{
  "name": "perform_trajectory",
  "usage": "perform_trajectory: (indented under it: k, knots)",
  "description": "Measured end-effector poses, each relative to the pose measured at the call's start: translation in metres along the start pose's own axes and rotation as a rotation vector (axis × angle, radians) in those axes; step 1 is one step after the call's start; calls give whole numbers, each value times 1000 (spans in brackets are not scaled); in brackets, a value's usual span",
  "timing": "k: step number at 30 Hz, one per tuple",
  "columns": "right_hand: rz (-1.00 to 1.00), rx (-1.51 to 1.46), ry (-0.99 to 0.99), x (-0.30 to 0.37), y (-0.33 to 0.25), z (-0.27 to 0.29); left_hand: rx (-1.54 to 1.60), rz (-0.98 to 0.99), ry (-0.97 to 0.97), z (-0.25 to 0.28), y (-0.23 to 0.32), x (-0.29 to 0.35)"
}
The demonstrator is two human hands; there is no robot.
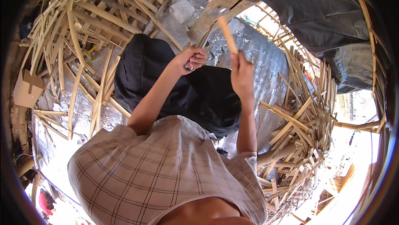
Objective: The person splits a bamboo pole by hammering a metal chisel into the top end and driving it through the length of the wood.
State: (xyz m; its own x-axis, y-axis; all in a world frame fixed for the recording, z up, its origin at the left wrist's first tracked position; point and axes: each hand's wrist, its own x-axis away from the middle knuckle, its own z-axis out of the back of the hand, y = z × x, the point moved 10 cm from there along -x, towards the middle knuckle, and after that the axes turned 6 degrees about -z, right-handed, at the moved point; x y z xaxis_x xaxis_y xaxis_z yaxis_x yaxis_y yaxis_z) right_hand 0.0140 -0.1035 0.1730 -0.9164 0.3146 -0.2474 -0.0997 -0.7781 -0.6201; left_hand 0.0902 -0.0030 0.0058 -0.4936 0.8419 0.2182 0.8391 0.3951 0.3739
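Observation:
My left hand (191, 59) is closed round the grip of a narrow metal blade (203, 40), a knife or a chisel; which one I cannot tell. This blade points up and away, to the near end of a thick bamboo tube (208, 18). The tube leans across the far middle and has a dark split along its far part. In my right hand (242, 72) is the wooden handle of a hammer (227, 35). The hammer's shiny head is blurred and lies in front of the tube's side; whether they touch I cannot tell.
Bamboo strips (108, 15) are heaped at the far left, and more split pieces (301, 129) pile up on the right. A grey sheet (266, 75) covers the ground. A cardboard box (28, 88) stands at the left edge. Black plastic sheeting (324, 13) hangs at the far right.

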Motion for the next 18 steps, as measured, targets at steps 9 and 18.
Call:
perform_trajectory:
  k: [9,18]
  knots:
    - [-225,56,69,9,76,-42,1,11,-27,-1,-1,-9]
    - [-362,-503,242,7,58,5,7,2,-8,12,2,-2]
